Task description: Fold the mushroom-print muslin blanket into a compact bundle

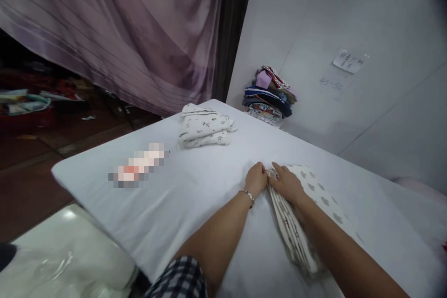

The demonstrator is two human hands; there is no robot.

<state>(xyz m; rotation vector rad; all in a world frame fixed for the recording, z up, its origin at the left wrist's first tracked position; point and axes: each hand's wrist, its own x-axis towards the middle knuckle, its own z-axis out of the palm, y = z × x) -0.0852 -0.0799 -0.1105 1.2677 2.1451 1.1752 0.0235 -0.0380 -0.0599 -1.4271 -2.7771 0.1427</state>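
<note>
My left hand (pixel 256 178), with a bracelet on its wrist, is closed at the far corner of a flat stack of folded patterned cloths (pixel 316 191) on the white table (pixel 195 195). The fingers pinch the stack's edge. My right hand (pixel 286 182) lies on top of the same stack beside the left, fingers pressed down on the cloth near that corner. The stack runs back towards me under my right forearm.
A crumpled white printed garment (pixel 205 125) lies farther back on the table. A pile of coloured folded clothes (pixel 269 95) sits against the white wall. A blurred-out small object (pixel 138 166) lies at the left. A mauve curtain (pixel 122 32) hangs behind.
</note>
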